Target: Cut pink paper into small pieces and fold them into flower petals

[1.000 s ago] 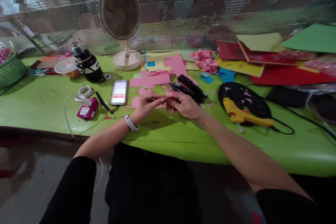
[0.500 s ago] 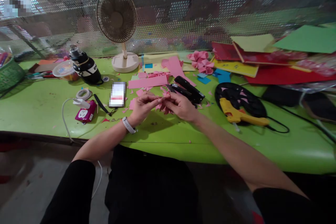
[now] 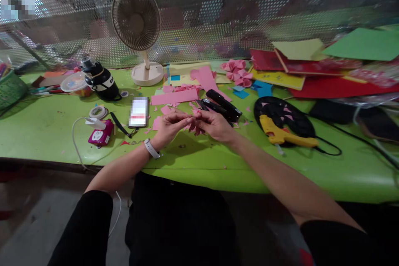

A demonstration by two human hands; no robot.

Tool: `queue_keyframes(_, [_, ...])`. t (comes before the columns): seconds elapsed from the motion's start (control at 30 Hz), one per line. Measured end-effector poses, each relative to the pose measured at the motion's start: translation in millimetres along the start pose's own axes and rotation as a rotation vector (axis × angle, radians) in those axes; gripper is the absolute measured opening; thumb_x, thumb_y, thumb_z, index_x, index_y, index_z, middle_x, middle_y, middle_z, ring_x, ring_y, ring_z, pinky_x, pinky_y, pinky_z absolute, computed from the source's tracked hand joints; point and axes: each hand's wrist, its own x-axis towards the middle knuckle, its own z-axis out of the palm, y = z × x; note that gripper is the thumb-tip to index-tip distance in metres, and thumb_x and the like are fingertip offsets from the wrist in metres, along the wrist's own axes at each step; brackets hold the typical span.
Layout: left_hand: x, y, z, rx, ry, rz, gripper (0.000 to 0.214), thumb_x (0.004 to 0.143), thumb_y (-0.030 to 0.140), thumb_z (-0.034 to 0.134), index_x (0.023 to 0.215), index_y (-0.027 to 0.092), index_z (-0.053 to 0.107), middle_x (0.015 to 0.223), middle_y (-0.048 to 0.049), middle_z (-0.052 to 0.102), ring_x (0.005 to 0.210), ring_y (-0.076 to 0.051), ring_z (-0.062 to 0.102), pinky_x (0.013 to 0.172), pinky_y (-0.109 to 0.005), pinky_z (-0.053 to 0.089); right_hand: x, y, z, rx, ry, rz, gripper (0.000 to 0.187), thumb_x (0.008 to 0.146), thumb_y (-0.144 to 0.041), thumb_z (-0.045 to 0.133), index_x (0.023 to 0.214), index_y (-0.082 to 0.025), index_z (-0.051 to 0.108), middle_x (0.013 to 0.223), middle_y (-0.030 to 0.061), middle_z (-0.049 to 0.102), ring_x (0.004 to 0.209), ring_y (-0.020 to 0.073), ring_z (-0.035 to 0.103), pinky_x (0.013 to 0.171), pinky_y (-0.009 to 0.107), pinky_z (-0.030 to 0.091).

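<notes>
A small folded pink paper piece (image 3: 197, 128) is pinched between my two hands, just above the green table (image 3: 193, 158). My left hand (image 3: 170, 128), with a white watch band at the wrist, has thumb and fingers pressed together at its left edge. On the other side, my right hand (image 3: 216, 125) grips it with thumb and forefinger; the fingers hide much of its shape. Right behind the hands lie a black stapler (image 3: 222, 106), a pink paper strip (image 3: 174, 97) and many pink scraps. Farther back sits a cluster of pink paper flowers (image 3: 237, 72).
A yellow glue gun (image 3: 285, 134) rests on a black pad at right. To the left are a phone (image 3: 139, 112), a purple box (image 3: 101, 134) with a charger, a tape roll and a black bottle (image 3: 101, 80). A fan (image 3: 137, 29) and coloured paper sheets (image 3: 343, 87) stand behind.
The view has shifted very slightly. Both hands stay in nearly the same place, still pinching the pink paper piece, with only small finger movement.
</notes>
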Motion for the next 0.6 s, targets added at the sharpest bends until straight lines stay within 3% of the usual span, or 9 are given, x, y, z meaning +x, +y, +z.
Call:
queue_keyframes(0.3, [4.9,0.5,-1.0,-0.09,0.078,-0.051,0.021,0.065,0.033,0.089,0.071,0.019,0.075,0.074,0.0002,0.071,0.071,-0.009,0.065,0.071,-0.026,0.052,0.9,8.3,-1.6,-0.073,0.012,0.037,0.033,0.086,-0.051,0.067,0.094,-0.02,0.065,0.086,0.0058,0.072,0.071,0.0162,0.068,0.063,0.032,0.056])
queue_keyframes(0.43, [13.0,1.6,-8.3,-0.135,0.13,-0.059,0.025,0.066,0.037,0.088,0.073,0.018,0.073,0.071,0.0012,0.068,0.068,-0.007,0.061,0.069,-0.024,0.049,1.8,12.5,-9.4,-0.114,-0.005,0.077,0.032,0.087,-0.048,0.067,0.099,-0.019,0.067,0.086,0.0058,0.072,0.069,0.0152,0.066,0.061,0.031,0.055])
queue_keyframes(0.6, [21.3,1.7,-16.8,-0.153,0.198,-0.174,0.034,0.064,0.042,0.089,0.072,0.016,0.069,0.067,0.0028,0.063,0.062,-0.004,0.055,0.062,-0.019,0.045,3.5,15.9,-17.1,-0.106,0.028,0.139,0.032,0.086,-0.048,0.069,0.096,-0.018,0.068,0.081,0.0053,0.07,0.063,0.0139,0.064,0.057,0.029,0.055])
